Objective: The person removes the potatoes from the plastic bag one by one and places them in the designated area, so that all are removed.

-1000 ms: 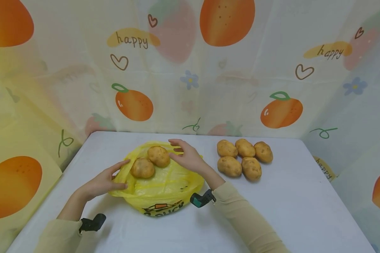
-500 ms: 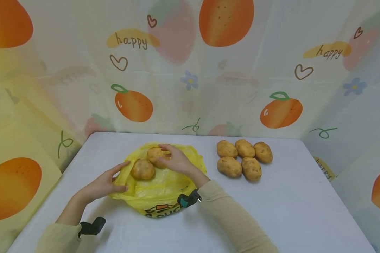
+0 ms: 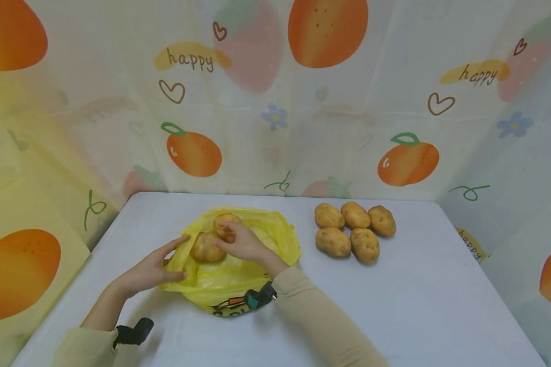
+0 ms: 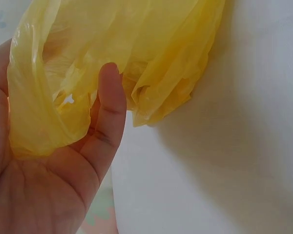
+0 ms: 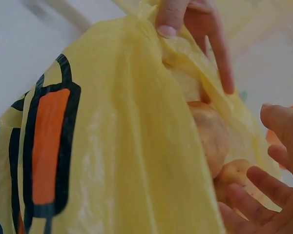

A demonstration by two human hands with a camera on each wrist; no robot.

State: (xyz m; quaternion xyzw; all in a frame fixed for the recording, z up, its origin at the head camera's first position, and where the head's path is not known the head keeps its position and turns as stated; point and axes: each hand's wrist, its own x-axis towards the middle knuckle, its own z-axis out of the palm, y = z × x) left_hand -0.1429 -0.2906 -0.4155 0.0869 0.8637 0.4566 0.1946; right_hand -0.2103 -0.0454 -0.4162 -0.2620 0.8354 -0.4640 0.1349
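Note:
A yellow plastic bag (image 3: 239, 265) lies mouth-up on the table with two potatoes showing inside, the far potato (image 3: 227, 223) and the near potato (image 3: 206, 247). My left hand (image 3: 149, 272) holds the bag's left rim, the thumb apart from the fingers; in the left wrist view the film hangs over the left hand (image 4: 53, 180). Over the bag's mouth is my right hand (image 3: 243, 244), partly covering the far potato. In the right wrist view the right hand (image 5: 278, 190) has its fingers spread, fingertips right at the lower potato (image 5: 237, 178).
Several loose potatoes (image 3: 332, 241) sit in two rows on the white table (image 3: 418, 285), right of the bag. A printed cloth (image 3: 326, 127) with fruit pictures hangs behind the table's far edge. A black wrist camera (image 3: 134, 331) is on each wrist.
My right hand has moved left from the bag's far right side to over the two potatoes in it. The left hand has stayed at the bag's rim.

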